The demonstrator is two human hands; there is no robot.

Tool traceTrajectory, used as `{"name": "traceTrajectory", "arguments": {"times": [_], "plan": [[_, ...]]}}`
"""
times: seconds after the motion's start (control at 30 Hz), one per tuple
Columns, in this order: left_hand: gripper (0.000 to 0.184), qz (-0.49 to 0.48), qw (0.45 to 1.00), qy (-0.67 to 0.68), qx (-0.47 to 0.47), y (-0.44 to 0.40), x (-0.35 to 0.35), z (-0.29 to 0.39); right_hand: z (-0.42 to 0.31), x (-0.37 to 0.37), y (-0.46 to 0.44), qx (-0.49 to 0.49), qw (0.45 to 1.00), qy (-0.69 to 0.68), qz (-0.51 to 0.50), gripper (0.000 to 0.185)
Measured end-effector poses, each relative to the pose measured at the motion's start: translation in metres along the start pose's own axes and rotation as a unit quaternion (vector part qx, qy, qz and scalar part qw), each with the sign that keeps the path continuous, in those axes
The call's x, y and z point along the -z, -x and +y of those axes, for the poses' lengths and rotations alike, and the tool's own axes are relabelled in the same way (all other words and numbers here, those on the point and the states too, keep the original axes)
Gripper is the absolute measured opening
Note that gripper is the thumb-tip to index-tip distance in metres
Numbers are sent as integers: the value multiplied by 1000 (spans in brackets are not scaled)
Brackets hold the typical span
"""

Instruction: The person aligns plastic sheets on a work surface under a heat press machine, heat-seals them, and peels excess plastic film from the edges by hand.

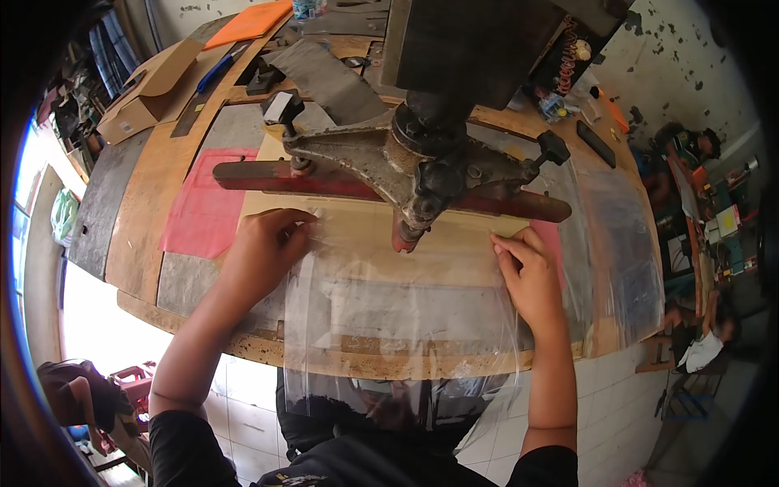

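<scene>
A clear plastic sheet (406,312) lies across the work table and hangs over its front edge toward my lap. My left hand (272,252) pinches its far left corner, and my right hand (526,272) pinches the far right corner. Just beyond my fingers, a long red-edged press bar (341,183) spans the sheet's far edge. It hangs from a metal press head (381,158) with knobs. Under the sheet is a pale yellow board (268,203); whether the bar touches it, I cannot tell. Pink material (199,207) shows at the left.
More clear plastic sheets (629,268) lie at the right of the table. An open cardboard box (150,89), a blue-handled cutter (215,71) and an orange sheet (247,24) are at the back left. A black bar-shaped object (596,144) lies back right. Other people are at both sides.
</scene>
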State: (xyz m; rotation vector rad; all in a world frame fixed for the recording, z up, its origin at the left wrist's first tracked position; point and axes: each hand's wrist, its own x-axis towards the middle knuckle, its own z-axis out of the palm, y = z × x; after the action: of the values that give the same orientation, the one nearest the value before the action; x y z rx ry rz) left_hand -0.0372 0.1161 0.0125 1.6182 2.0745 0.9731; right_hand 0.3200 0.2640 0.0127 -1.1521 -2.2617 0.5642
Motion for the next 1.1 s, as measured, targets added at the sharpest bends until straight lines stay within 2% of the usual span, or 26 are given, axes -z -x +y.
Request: {"name": "traceTrajectory", "arguments": {"times": [0.07,0.2,0.27,0.3,0.37,0.5,0.57,0.7,1.1], "plan": [[22,-9,999,21,28,1,1,1,1,0,0,10,1000,20,-4,22],[22,-3,1000,9,26,4,2,3,-1,-3,0,-6,1000,24,1,21],[21,36,999,1,-23,6,-2,2,3,-9,1,-69,995,-41,52,21],[21,35,999,3,-25,7,-3,2,2,-6,2,-71,995,-38,53,21],[20,44,999,4,-30,9,-3,4,-1,0,2,-128,987,-93,6,18],[19,36,999,10,-19,10,1,10,11,2,4,-112,974,-194,-16,16],[19,31,999,6,-24,10,2,8,4,2,3,-144,944,-295,-23,15],[19,36,999,-5,-28,11,3,9,4,4,3,-159,942,-293,-27,16],[19,24,999,15,-16,13,1,13,6,-4,4,-120,971,-207,25,17]]}}
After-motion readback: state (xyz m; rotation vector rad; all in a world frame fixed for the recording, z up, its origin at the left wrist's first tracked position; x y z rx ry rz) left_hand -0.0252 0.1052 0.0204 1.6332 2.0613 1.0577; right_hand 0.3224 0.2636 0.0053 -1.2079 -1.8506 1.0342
